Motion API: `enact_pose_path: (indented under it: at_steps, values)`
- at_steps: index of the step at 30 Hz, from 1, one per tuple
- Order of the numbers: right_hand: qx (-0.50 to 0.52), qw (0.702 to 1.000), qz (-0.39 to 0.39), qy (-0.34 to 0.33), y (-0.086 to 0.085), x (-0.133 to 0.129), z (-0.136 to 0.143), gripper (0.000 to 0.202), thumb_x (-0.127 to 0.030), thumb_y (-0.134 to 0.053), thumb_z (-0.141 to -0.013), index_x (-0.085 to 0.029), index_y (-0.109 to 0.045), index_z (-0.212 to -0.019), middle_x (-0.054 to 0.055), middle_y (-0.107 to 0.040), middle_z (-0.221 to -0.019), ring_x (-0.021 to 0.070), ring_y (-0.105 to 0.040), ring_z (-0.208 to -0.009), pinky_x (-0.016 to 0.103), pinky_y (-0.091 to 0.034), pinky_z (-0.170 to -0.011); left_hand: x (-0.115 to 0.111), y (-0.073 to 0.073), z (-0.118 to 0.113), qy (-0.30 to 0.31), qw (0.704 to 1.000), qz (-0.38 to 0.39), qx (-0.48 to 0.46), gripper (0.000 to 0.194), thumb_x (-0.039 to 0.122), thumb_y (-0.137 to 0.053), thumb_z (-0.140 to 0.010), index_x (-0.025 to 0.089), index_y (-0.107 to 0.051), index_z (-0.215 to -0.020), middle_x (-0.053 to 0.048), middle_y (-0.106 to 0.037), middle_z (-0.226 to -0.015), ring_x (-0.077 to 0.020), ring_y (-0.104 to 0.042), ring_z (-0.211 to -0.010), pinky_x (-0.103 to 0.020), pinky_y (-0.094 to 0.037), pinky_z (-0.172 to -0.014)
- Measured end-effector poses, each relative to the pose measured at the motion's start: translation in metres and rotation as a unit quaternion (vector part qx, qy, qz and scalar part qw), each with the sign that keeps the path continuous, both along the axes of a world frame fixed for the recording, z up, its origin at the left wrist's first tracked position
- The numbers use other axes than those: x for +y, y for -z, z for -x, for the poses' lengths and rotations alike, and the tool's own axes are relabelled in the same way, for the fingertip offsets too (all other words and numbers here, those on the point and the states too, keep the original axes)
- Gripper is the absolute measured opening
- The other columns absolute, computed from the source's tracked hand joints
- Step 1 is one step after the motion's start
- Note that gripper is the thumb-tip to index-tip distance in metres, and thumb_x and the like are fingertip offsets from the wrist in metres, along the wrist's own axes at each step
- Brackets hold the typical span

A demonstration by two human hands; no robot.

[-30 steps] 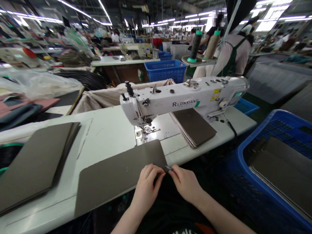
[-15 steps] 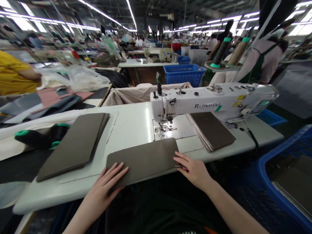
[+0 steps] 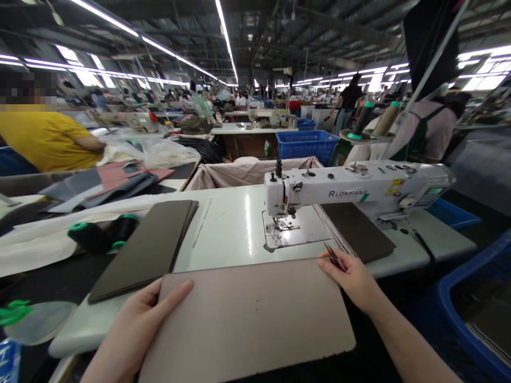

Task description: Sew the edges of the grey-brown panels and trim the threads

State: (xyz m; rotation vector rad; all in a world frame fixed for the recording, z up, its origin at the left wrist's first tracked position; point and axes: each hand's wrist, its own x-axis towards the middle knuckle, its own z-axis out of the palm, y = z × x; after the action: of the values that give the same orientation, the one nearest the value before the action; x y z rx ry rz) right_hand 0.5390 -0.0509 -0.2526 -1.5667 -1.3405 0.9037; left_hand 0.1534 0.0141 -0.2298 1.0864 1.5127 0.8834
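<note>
A panel with its light beige side showing is held up at the table's front edge. My left hand grips its upper left corner, thumb on the face. My right hand pinches the upper right corner and also holds small pointed snips. Beyond the panel stands the white sewing machine, its needle area uncovered. A stack of dark panels lies left on the table; another dark stack lies right, partly behind the machine arm.
Black thread cones lie at the left. A blue basket is at the lower right, another blue basket behind the machine. A person in yellow sits at the far left.
The panel, dark side up and flat on the table before, is now lifted towards me with its beige side showing. Both hands have gone from resting on it to gripping its corners. The view has tilted up.
</note>
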Motion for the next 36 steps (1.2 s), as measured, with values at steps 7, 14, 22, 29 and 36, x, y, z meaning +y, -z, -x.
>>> enact_pose_path:
  at_steps: [7, 14, 22, 29, 36]
  values:
    - [0.047, 0.998, 0.050, -0.007, 0.002, 0.004, 0.005, 0.040, -0.054, -0.061, -0.085, -0.017, -0.065, -0.098, 0.000, -0.060, -0.075, 0.0164, -0.056, -0.067, 0.025, -0.044, -0.059, 0.001, -0.010, -0.004, 0.004, 0.999, 0.029, -0.041, 0.046, 0.048, -0.082, -0.063, 0.018, -0.065, -0.093, -0.005, -0.074, -0.073, -0.0224, -0.069, -0.055, -0.028, -0.056, -0.048]
    - [0.063, 0.994, 0.085, -0.020, 0.010, 0.014, 0.015, 0.038, -0.053, -0.061, -0.084, -0.018, -0.065, -0.099, 0.002, -0.065, -0.082, 0.0192, -0.060, -0.075, 0.025, -0.047, -0.065, 0.016, -0.014, 0.007, 0.047, 0.997, 0.032, -0.046, 0.041, 0.048, -0.079, -0.068, 0.017, -0.067, -0.091, -0.006, -0.074, -0.076, -0.0219, -0.068, -0.060, -0.029, -0.055, -0.053]
    - [0.111, 0.992, 0.055, -0.016, 0.020, 0.050, 0.032, 0.047, -0.055, -0.066, -0.080, -0.016, -0.066, -0.106, 0.004, -0.069, -0.083, 0.0216, -0.064, -0.078, 0.026, -0.050, -0.066, 0.053, -0.067, 0.015, 0.087, 0.994, -0.059, 0.032, 0.046, 0.052, -0.075, -0.071, 0.016, -0.069, -0.100, -0.008, -0.074, -0.086, -0.0235, -0.069, -0.067, -0.028, -0.052, -0.055]
    - [0.046, 0.998, 0.029, 0.018, 0.028, 0.052, 0.010, 0.046, -0.053, -0.065, -0.080, -0.019, -0.066, -0.110, 0.006, -0.072, -0.092, 0.0260, -0.066, -0.090, 0.032, -0.052, -0.079, 0.055, -0.066, 0.008, 0.077, 0.994, -0.060, 0.056, 0.043, 0.053, -0.073, -0.073, 0.016, -0.068, -0.094, -0.005, -0.074, -0.078, -0.0211, -0.068, -0.061, -0.026, -0.051, -0.050]
    - [-0.026, 0.999, -0.012, -0.018, 0.035, 0.049, 0.020, 0.031, -0.047, -0.050, -0.092, -0.021, -0.064, -0.102, 0.003, -0.069, -0.085, 0.0207, -0.064, -0.087, 0.030, -0.047, -0.083, 0.057, -0.084, 0.013, 0.038, 0.839, -0.408, 0.357, 0.036, 0.048, -0.064, -0.083, 0.026, -0.069, -0.112, 0.000, -0.071, -0.101, -0.0197, -0.065, -0.083, -0.027, -0.053, -0.069]
